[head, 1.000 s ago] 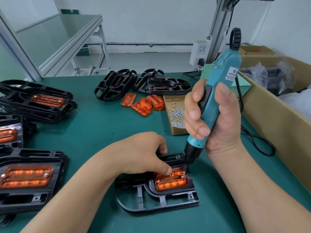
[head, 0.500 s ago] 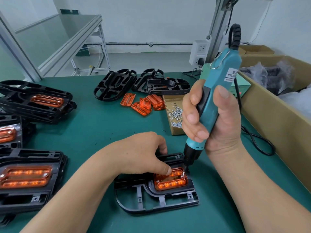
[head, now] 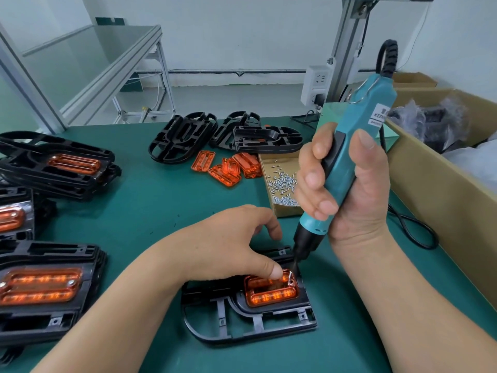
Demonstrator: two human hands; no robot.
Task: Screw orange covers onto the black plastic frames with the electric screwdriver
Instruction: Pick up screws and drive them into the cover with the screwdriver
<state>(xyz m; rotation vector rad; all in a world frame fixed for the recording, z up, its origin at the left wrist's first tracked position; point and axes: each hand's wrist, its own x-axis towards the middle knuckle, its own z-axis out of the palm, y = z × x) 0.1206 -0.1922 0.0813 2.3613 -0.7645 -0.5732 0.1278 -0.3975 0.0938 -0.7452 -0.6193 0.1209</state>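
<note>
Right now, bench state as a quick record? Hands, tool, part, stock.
left hand: thumb presses the orange cover, fingers curled
right hand: grips the screwdriver, slightly tilted
bit: at a screw in the cover's far right corner
cover: seated in the black frame on the green table
screws: loose in the cardboard box behind the frame
spare covers: piled left of the box
empty frames: behind that pile
finished frames: stacked at the left edge
</note>
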